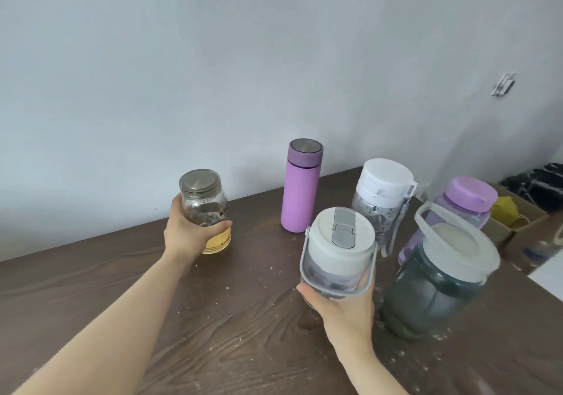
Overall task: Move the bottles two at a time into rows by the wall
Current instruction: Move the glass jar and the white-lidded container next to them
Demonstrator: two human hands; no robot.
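Nearest you, your right hand (339, 305) wraps from below around a grey jug with a white flip lid (338, 251), fingers curled on its sides – whether it's lifted off the wooden table (213, 318) can't be told. Farther left, your left hand (190, 231) clasps a glass jar with a metal lid (203, 193), close to the wall (213, 59). Between them, farther back, stands a purple flask (300, 186), upright by the wall.

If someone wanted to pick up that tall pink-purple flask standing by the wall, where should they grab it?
Probably around the middle of the purple flask, coming from the front or its left. It stands upright, a straight smooth cylinder with no handle, so a hand wraps it easily. The wall is close behind it, and the white-lidded bottle crowds its right side.
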